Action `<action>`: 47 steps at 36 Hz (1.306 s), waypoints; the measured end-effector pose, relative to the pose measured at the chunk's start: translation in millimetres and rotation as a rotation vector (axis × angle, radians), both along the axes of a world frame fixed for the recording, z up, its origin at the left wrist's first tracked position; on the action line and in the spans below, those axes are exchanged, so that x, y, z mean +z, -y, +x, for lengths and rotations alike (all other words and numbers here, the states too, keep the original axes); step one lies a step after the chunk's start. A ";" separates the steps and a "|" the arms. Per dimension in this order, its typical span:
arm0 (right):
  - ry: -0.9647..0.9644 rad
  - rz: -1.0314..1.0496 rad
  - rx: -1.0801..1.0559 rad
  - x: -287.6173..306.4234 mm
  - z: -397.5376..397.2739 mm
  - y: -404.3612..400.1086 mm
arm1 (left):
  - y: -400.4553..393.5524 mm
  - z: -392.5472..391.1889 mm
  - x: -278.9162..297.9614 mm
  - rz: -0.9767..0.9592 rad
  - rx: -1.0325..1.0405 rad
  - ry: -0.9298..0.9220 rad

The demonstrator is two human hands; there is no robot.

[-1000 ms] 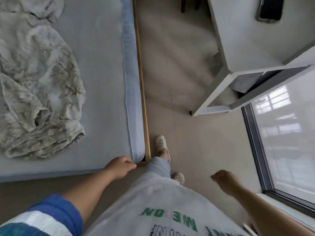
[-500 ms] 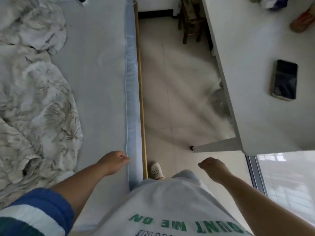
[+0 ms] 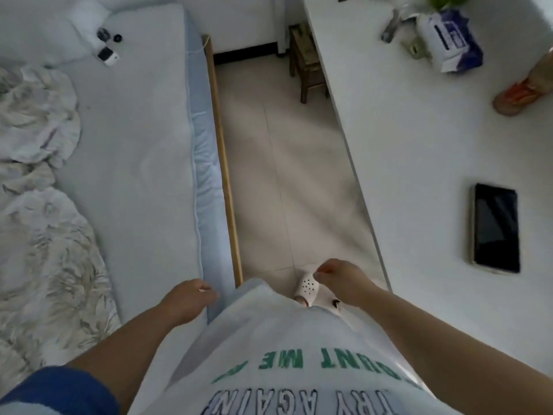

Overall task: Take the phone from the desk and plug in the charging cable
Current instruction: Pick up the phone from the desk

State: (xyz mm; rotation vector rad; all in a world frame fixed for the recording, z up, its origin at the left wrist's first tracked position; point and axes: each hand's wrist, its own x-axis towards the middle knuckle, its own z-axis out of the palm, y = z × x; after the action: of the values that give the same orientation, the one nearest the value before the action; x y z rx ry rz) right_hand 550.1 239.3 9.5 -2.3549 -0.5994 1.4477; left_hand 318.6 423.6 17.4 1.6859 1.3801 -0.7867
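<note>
- The phone [image 3: 495,227] lies flat, screen up, on the white surface [image 3: 419,163] to our right.
- Our right hand [image 3: 341,280] hangs loosely curled and empty over the floor [image 3: 287,163].
- Our left hand [image 3: 188,298] is loosely closed, holding nothing, beside the bed [image 3: 134,145].

Cut off, covered or too blurred to read

The orange-and-tan object [image 3: 522,94] at the desk's [image 3: 404,151] right edge runs out of frame, its kind unclear; the small dark items [image 3: 108,46] near the bed's [image 3: 134,151] far corner are too small to identify; the wooden stool [image 3: 305,64] is half hidden under the desk's far end; the shirt lettering [image 3: 287,359] is partly folded away.
</note>
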 end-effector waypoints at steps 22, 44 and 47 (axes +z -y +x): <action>0.680 -0.247 -0.883 58.0 147.8 59.9 | -93.3 307.7 8.1 -0.086 -0.721 0.136; 0.423 -0.274 -0.909 46.4 151.5 76.2 | -32.4 301.7 34.6 -0.265 -0.449 0.351; 0.263 -0.142 -0.924 53.7 144.6 58.7 | -20.1 294.7 44.8 -0.296 -0.383 0.413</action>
State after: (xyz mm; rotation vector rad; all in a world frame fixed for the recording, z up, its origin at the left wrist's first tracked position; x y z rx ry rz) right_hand 694.7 180.6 63.2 -2.3995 0.5223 0.7725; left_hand 613.3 443.7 62.2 1.7684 0.6349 -0.7523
